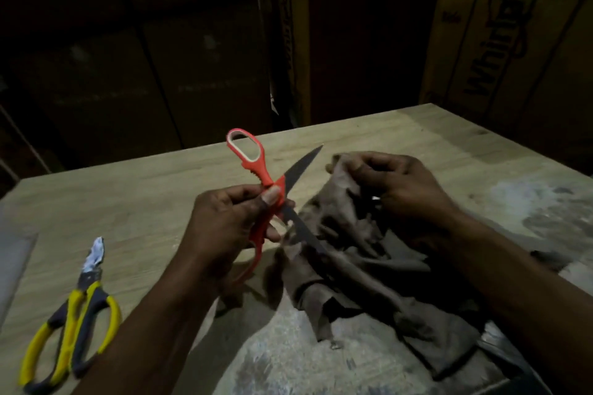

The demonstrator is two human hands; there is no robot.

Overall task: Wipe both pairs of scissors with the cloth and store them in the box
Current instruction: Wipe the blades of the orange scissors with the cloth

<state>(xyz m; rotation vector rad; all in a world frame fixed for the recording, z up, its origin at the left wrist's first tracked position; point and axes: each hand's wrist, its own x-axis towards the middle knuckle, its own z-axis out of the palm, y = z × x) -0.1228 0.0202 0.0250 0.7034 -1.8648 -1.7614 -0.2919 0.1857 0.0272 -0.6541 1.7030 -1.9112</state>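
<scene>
Wooden table (369,128) is sitting under you; your left hand (224,224) is gripping the red scissors (256,170), your right hand (394,189) pinching the cloth (353,266), so be wiping away from the sharp edges

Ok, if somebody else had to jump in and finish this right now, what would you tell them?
Left hand: grips the red scissors near the pivot, blades spread open, held above the table.
Right hand: fingers bunch up the brown cloth; one blade lies against it.
Yellow scissors: lying closed on the table at the left, untouched, with pale grime on the tip.
Box: I can't pick it out in this view.
Done: red pair picked up, wiping seems under way.
Left: finish wiping the red pair, wipe the yellow pair, put both in the box.
</scene>
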